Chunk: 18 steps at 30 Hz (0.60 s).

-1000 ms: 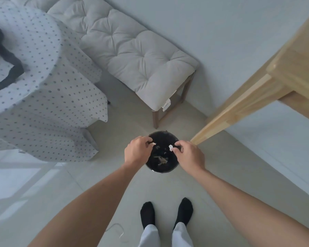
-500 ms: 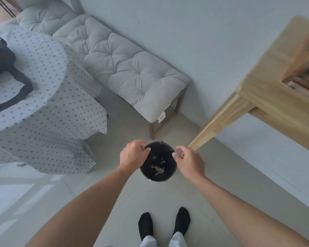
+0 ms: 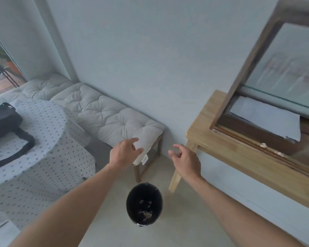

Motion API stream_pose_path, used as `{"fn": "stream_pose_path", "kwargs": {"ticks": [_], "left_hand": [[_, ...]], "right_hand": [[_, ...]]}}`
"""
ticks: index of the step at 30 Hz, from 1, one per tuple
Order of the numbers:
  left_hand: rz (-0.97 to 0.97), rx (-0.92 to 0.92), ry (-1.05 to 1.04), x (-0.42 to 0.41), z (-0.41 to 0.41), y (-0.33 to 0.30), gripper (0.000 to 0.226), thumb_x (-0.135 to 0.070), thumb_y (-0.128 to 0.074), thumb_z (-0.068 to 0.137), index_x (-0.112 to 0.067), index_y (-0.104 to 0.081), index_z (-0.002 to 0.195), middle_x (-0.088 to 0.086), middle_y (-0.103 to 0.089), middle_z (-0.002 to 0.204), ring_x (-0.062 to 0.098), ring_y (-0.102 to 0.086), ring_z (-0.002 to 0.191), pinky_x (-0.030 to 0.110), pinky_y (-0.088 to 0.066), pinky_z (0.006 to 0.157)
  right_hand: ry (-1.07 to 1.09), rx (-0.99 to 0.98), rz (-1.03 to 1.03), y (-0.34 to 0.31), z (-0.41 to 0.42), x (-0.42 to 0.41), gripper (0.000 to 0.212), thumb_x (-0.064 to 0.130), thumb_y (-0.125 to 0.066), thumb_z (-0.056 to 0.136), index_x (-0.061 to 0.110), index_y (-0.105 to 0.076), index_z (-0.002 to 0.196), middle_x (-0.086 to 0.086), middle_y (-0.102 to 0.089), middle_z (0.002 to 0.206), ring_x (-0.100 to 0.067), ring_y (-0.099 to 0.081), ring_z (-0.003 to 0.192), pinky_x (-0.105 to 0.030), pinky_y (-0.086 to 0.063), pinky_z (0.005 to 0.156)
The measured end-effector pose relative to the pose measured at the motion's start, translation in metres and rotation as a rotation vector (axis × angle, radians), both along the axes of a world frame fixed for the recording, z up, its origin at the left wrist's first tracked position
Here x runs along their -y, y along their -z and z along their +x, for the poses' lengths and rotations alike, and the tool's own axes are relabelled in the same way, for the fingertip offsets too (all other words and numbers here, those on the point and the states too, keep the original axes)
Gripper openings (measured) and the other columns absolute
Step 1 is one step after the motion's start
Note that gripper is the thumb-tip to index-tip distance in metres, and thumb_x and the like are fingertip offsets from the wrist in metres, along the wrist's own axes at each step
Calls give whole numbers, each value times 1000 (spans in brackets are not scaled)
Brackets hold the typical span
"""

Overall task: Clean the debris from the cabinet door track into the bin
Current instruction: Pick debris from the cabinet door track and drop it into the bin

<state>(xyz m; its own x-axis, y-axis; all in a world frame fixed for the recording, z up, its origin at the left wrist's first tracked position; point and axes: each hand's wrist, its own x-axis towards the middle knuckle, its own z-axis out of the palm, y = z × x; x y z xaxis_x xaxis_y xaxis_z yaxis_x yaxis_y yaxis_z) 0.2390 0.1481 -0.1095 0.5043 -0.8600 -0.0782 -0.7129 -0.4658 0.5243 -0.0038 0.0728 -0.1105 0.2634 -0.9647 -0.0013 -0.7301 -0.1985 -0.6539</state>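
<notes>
above the bin (image 3: 144,204), 2 empty hands (image 3: 123,151) hover.

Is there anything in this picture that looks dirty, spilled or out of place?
Yes. Small pale bits of debris lie in the cabinet door track on the right. The black bin stands upright with scraps inside, and no spill shows on the floor around it.

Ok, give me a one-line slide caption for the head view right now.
Both hands, left and right, open and empty above the black bin holding debris, beside the wooden cabinet with scraps in its track.
</notes>
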Motion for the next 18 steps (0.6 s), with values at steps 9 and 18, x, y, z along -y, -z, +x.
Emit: {"fn": "stream_pose_path", "kwargs": {"ticks": [9, 18], "left_hand": [[-207, 88, 133, 46, -32, -111, 55, -61, -71, 91, -38, -65, 141, -20, -70, 93, 12, -66, 97, 34, -54, 77], [-258, 115, 294, 99, -123, -147, 50, -63, -69, 92, -39, -68, 136, -21, -71, 97, 12, -66, 100, 34, -51, 82]], "right_hand": [[123, 88, -90, -84, -44, 13, 36, 51, -62, 97, 34, -69, 127, 11, -63, 84, -16, -65, 89, -33, -45, 76], [333, 111, -145, -122, -139, 27, 35, 50, -65, 95, 35, -70, 126, 11, -75, 115, -16, -69, 110, -33, -48, 83]]}}
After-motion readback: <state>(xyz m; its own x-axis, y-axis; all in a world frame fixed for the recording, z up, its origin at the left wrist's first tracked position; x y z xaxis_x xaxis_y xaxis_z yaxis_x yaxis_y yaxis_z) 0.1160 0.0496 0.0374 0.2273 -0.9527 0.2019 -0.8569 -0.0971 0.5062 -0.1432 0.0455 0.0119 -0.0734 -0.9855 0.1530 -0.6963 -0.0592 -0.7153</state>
